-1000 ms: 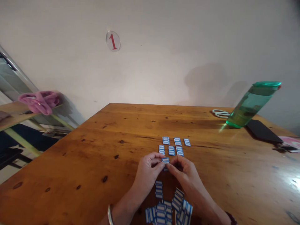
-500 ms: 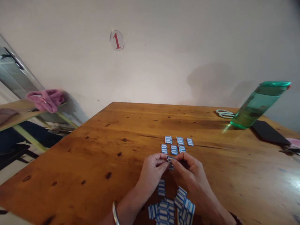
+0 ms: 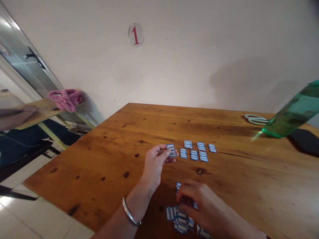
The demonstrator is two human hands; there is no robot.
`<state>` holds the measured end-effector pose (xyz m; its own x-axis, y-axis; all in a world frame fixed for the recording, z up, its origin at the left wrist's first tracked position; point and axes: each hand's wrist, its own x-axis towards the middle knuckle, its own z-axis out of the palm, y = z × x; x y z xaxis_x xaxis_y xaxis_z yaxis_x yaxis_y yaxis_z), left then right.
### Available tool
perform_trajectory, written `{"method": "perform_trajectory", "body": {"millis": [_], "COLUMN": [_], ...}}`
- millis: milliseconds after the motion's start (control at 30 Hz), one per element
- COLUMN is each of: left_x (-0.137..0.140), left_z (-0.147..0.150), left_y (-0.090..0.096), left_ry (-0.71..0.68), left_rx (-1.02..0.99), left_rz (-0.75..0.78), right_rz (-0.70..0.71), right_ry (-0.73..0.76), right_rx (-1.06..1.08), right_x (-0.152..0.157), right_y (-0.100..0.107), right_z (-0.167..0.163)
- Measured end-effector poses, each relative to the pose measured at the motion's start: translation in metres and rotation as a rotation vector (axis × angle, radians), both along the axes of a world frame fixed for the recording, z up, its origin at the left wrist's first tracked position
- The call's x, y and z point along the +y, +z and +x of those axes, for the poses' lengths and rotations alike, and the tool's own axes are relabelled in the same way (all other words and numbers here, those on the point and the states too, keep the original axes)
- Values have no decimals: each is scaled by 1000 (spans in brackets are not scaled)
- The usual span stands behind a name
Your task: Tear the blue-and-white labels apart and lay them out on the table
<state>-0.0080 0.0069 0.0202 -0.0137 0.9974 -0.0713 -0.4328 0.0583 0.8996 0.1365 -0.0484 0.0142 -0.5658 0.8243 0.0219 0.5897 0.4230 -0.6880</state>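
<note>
My left hand (image 3: 157,159) is closed on a small blue-and-white label card (image 3: 170,150), pinched between thumb and fingers above the table, left of the laid-out cards. My right hand (image 3: 196,202), slightly blurred, is over a loose pile of similar label cards (image 3: 181,219) near the table's front edge. Its fingers are curved, with a gap between them and the thumb; the fingertips partly hide the cards underneath. Several label cards (image 3: 194,155) lie in two rows beyond my hands. One more card (image 3: 178,187) shows just behind the right fingers.
The wooden table (image 3: 119,139) meets a pale wall. At right a green bottle (image 3: 291,113) stands by a white cable loop (image 3: 256,119) and a dark flat object (image 3: 305,141). Leftward, another person's arm (image 3: 17,118) rests on a side table with a pink cloth (image 3: 66,99).
My left hand has moved left with a card, away from the right hand. My right hand has drawn back to the pile. The view has shifted, revealing another person's arm at left.
</note>
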Motion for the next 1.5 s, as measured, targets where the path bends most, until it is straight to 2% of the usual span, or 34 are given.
{"method": "perform_trajectory", "body": {"millis": [133, 367, 833, 967, 1233, 1400, 1500], "left_x": [0, -1, -2, -2, -1, -2, -2], "left_z": [1, 3, 4, 4, 5, 5, 6], "left_y": [0, -2, -2, -2, -5, -5, -5], "left_ry": [-12, -37, -31, -29, -25, -16, -29], "left_rx": [-26, -13, 11, 42, 41, 43, 45], "left_rz": [-29, -35, -24, -29, -41, -69, -94], "right_rz": [-34, -50, -77, -91, -26, -4, -8], "right_ry": [98, 162, -40, -44, -29, -19, -85], "right_rx": [-192, -250, -98, -77, -52, 83, 183], "right_x": [-8, -5, 5, 9, 13, 12, 12], "right_y": [1, -4, -18, -15, -16, -13, -11], "right_z": [0, 3, -1, -2, -4, -3, -1]}}
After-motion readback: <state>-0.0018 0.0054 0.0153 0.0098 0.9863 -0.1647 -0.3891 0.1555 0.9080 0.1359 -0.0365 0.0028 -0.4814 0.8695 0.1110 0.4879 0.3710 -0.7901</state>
